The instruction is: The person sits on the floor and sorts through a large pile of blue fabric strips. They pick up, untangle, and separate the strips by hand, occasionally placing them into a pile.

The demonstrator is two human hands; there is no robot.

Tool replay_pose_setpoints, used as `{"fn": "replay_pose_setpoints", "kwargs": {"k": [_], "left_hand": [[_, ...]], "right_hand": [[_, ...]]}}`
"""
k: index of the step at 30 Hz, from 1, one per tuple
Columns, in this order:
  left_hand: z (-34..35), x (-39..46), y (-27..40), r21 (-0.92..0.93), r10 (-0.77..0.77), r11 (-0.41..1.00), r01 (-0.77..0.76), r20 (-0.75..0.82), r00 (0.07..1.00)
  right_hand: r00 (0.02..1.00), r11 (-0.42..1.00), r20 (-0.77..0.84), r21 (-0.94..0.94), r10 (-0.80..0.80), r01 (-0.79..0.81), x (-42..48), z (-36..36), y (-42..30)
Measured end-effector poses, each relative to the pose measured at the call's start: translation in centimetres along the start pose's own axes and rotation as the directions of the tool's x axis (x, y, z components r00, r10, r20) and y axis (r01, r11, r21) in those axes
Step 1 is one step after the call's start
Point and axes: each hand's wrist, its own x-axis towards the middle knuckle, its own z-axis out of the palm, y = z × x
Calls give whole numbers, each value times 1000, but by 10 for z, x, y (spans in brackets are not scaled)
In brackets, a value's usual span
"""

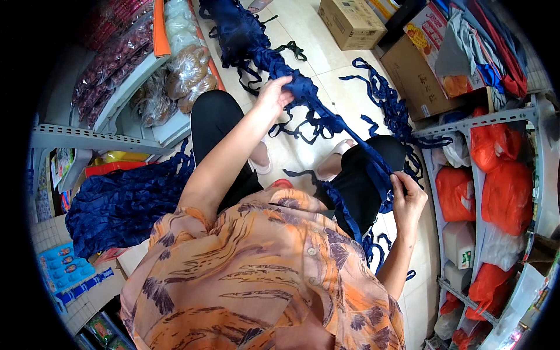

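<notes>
A long bunch of dark blue fabric (302, 85) stretches from the far heap on the floor down to my right knee, narrowing into a twisted band. Its near end is pinched between the thumb and fingers of my right hand (407, 199), with loose cloth hanging below. My left hand (275, 97) is at the side of the thicker middle part, fingers spread against the cloth; whether they grip it is hidden. Narrow blue strips (310, 127) dangle in loops beneath the bunch. Another blue strip (343, 205) lies across my right thigh.
Tangled blue strips (385, 92) lie on the tiled floor to the right. Left of me is a big pile of crumpled blue fabric (122, 205). Metal shelves with red plastic bags (507, 197) stand right, shelves with bagged goods (188, 72) left. A cardboard box (352, 24) sits ahead.
</notes>
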Motion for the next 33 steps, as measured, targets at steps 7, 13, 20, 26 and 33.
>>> {"fn": "replay_pose_setpoints", "kwargs": {"k": [7, 13, 20, 26, 33], "left_hand": [[23, -33, 67, 517, 468, 730, -446, 97, 878], [44, -31, 135, -70, 559, 812, -580, 381, 736], [45, 27, 142, 433, 400, 635, -640, 525, 751], [0, 29, 42, 476, 567, 774, -418, -226, 792], [-5, 10, -63, -31, -309, 951, 309, 8, 951]], "right_hand": [[998, 998, 66, 55, -15, 11, 26, 28, -20], [988, 998, 144, 37, 53, -59, 17, 23, -11], [949, 950, 309, 309, -63, -37, -2, -4, -24], [998, 960, -1, 272, 68, -65, -11, -18, -7], [990, 982, 25, 133, -137, 132, -20, -51, -27]]}}
